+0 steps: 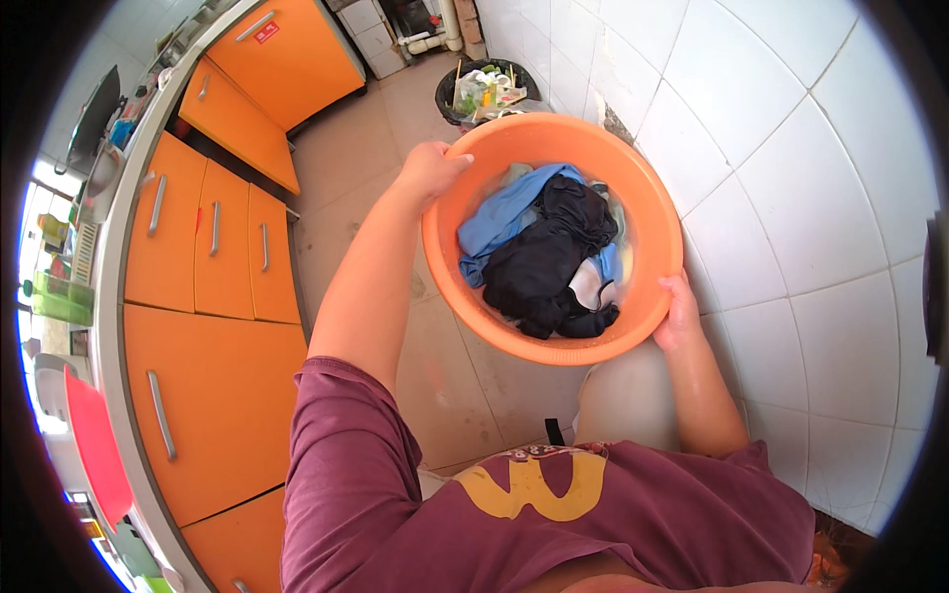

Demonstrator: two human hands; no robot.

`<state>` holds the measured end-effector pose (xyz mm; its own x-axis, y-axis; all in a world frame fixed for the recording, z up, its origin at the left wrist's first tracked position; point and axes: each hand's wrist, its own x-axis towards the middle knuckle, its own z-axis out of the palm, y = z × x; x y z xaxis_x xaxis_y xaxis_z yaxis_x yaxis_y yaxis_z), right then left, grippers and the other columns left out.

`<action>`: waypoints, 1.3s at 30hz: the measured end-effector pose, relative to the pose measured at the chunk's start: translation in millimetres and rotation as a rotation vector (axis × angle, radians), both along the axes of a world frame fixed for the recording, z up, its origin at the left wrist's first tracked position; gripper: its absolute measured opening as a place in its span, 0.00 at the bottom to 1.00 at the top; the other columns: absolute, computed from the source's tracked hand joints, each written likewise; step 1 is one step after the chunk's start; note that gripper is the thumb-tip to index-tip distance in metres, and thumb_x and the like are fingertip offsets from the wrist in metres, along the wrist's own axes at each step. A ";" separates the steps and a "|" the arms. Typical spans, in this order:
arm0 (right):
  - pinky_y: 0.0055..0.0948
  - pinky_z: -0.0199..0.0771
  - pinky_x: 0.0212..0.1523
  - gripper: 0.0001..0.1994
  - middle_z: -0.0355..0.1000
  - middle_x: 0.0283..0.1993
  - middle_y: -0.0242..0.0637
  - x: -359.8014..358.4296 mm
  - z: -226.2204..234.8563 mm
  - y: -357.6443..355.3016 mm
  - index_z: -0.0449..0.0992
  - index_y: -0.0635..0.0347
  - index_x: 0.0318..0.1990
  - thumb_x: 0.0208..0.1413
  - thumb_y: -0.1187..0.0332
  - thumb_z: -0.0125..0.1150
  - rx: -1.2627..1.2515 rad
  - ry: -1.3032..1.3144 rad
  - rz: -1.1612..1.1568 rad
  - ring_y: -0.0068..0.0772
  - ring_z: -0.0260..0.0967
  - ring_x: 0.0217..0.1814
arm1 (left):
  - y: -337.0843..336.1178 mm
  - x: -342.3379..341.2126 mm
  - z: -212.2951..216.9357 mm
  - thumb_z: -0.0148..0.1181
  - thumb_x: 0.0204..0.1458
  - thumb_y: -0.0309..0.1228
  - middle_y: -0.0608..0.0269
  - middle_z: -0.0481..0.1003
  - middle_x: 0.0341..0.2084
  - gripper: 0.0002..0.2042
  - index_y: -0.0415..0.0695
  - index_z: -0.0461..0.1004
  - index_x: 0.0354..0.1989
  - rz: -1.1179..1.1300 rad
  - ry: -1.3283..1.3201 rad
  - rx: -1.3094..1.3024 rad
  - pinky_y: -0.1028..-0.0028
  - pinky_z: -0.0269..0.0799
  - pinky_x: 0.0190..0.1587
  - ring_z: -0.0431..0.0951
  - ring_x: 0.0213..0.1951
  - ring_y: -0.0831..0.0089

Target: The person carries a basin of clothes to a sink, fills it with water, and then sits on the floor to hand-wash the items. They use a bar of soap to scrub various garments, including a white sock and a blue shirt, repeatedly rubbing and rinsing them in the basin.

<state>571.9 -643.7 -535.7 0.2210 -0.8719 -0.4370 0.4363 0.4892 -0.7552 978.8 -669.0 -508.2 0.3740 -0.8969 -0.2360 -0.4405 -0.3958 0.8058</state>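
From here, my left hand point(435, 173) and right hand point(679, 314) clasp the plastic basin point(534, 348); tiled wall point(781, 217) near its right, open floor point(336, 178) left.

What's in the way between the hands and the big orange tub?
Nothing that shows. The left hand and right hand both hold the orange tub at its rim; the clothes lie inside it.

The room is bright. Far left of the basin point(450, 237), the window point(44, 188) burns out to white, with blue-violet fringes below it. Right of the basin, the tiled wall point(771, 198) has a soft, pale sheen. Inside the basin, the black clothes point(544, 262) swallow fold detail. The basin looks sharp; left of it, the counter point(107, 296) bows toward the dark rim.
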 end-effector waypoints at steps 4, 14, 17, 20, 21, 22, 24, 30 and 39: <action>0.40 0.71 0.48 0.25 0.65 0.49 0.38 -2.1 4.8 -2.6 0.62 0.57 0.56 0.45 0.72 0.47 -0.018 -0.053 0.103 0.38 0.66 0.49 | 1.5 1.2 -5.9 0.61 0.50 0.38 0.52 0.78 0.30 0.17 0.36 0.77 0.40 0.021 -0.060 0.043 0.67 0.72 0.36 0.78 0.31 0.66; 0.41 0.72 0.46 0.22 0.65 0.47 0.39 2.2 -39.0 -45.6 0.62 0.58 0.54 0.47 0.74 0.44 0.139 -0.056 0.270 0.39 0.67 0.46 | 41.1 -12.1 2.1 0.58 0.53 0.33 0.56 0.77 0.32 0.14 0.33 0.74 0.42 0.206 -0.058 0.115 0.68 0.74 0.36 0.77 0.32 0.70; 0.38 0.75 0.39 0.19 0.66 0.42 0.39 18.1 -36.5 -48.2 0.65 0.59 0.50 0.47 0.76 0.44 0.133 0.020 0.297 0.37 0.68 0.39 | 68.8 -8.2 -4.6 0.58 0.54 0.31 0.56 0.77 0.32 0.14 0.33 0.74 0.43 0.344 0.052 0.115 0.68 0.74 0.36 0.78 0.32 0.70; 0.36 0.76 0.32 0.17 0.67 0.36 0.39 24.2 -45.7 -60.4 0.67 0.61 0.46 0.46 0.76 0.45 0.079 0.098 0.313 0.36 0.69 0.33 | 92.7 -21.2 1.5 0.58 0.54 0.32 0.54 0.77 0.33 0.15 0.33 0.73 0.44 0.483 0.116 0.113 0.69 0.73 0.36 0.77 0.33 0.69; 0.36 0.76 0.30 0.16 0.68 0.34 0.39 31.3 -47.8 -66.1 0.67 0.62 0.45 0.45 0.76 0.45 0.056 0.118 0.314 0.35 0.69 0.30 | 101.0 -22.0 -0.5 0.58 0.54 0.32 0.54 0.77 0.33 0.15 0.33 0.73 0.43 0.510 0.126 0.100 0.69 0.73 0.37 0.77 0.33 0.69; 0.36 0.75 0.29 0.15 0.68 0.33 0.39 36.6 -47.0 -72.1 0.67 0.62 0.44 0.45 0.76 0.45 0.035 0.114 0.325 0.35 0.69 0.29 | 108.5 -23.3 -3.5 0.57 0.54 0.32 0.54 0.76 0.33 0.14 0.33 0.72 0.43 0.533 0.137 0.087 0.69 0.73 0.37 0.77 0.33 0.70; 0.36 0.75 0.27 0.14 0.67 0.31 0.39 45.4 -43.1 -85.1 0.68 0.63 0.41 0.45 0.76 0.45 -0.006 0.109 0.345 0.35 0.68 0.27 | 120.0 -28.5 -4.3 0.56 0.55 0.32 0.55 0.76 0.34 0.14 0.32 0.72 0.43 0.582 0.168 0.039 0.69 0.73 0.37 0.77 0.34 0.70; 0.35 0.72 0.23 0.13 0.67 0.29 0.40 60.9 -14.1 -118.3 0.67 0.65 0.42 0.45 0.76 0.46 -0.063 0.202 0.489 0.34 0.67 0.25 | 137.2 -45.8 -16.1 0.56 0.56 0.32 0.55 0.76 0.35 0.15 0.31 0.71 0.43 0.698 0.284 -0.098 0.70 0.72 0.39 0.76 0.36 0.72; 0.35 0.72 0.31 0.14 0.67 0.33 0.39 63.0 -29.8 -134.1 0.68 0.66 0.45 0.51 0.72 0.46 -0.120 0.341 0.533 0.33 0.67 0.31 | 133.8 -52.2 -45.3 0.55 0.56 0.32 0.57 0.76 0.33 0.13 0.33 0.72 0.42 0.739 0.318 -0.092 0.72 0.72 0.35 0.75 0.33 0.74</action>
